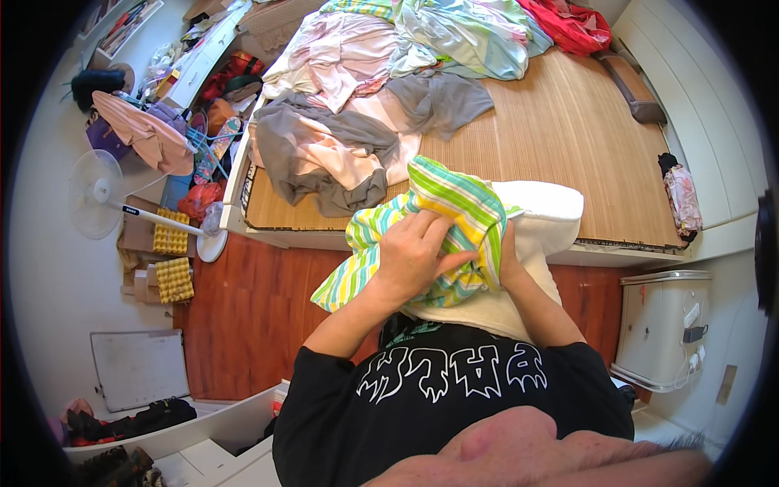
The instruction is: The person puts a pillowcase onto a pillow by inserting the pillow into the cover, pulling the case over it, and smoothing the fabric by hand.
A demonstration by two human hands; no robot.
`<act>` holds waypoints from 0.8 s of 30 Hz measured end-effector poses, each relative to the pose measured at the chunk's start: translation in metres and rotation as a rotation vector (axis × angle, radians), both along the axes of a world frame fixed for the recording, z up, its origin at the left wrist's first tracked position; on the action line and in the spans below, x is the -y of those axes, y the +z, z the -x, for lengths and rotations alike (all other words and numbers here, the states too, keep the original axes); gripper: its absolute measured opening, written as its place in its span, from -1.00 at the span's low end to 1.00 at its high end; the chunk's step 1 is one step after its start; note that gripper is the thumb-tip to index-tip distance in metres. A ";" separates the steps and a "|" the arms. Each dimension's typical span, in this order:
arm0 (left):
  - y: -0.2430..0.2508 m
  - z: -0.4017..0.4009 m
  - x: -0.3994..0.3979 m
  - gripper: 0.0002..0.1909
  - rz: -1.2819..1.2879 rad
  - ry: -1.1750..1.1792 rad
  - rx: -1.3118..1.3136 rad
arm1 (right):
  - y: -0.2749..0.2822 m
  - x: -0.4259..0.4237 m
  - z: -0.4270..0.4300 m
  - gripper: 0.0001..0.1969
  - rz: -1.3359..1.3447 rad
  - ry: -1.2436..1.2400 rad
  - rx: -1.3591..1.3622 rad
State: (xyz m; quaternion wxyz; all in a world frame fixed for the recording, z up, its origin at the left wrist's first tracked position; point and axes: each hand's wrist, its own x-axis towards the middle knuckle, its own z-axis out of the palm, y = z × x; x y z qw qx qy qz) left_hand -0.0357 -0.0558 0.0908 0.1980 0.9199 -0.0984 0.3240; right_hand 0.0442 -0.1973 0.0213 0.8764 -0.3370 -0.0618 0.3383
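Observation:
A pillowcase-like cloth (456, 189) with green, yellow and blue stripes is bunched between my hands, above the floor at the bed's near edge. My left hand (414, 252) has its fingers curled into the folds, thumb pointing right. At the cloth's right side, my right hand (510, 255) holds its edge; its fingers are mostly hidden. Against the striped cloth rests a white pillow (544, 210), and cream fabric (517, 304) hangs below it in front of my black shirt. How far the pillow reaches inside the striped cloth cannot be seen.
Across the bed mat (523, 134) lie grey and pink cloth (341, 152), a heap of light bedding (462, 36) and red fabric (575, 27). A white fan (100, 192) and egg trays (174, 280) are at left. To the right stands a small cabinet (660, 329).

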 end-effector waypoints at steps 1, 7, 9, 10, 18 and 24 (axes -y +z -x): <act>0.003 -0.001 0.002 -0.52 0.012 -0.044 -0.079 | -0.004 -0.001 -0.001 -0.51 -0.001 -0.001 -0.001; -0.005 -0.001 0.003 -0.74 -0.095 -0.105 -0.341 | -0.034 -0.001 -0.007 -0.59 0.088 -0.042 0.011; -0.003 -0.001 0.003 -0.79 -0.094 -0.153 -0.390 | -0.040 0.005 -0.010 -0.59 0.035 0.046 -0.085; 0.003 0.000 0.002 -0.82 -0.020 -0.226 -0.419 | -0.040 0.005 -0.011 -0.59 0.036 0.043 -0.088; 0.007 -0.008 0.024 -0.82 0.352 -0.697 -0.575 | -0.025 -0.016 -0.005 -0.54 -0.009 0.170 -0.156; 0.005 -0.006 0.015 -0.82 0.310 -0.591 -0.437 | -0.026 0.002 -0.007 -0.54 0.003 0.086 -0.108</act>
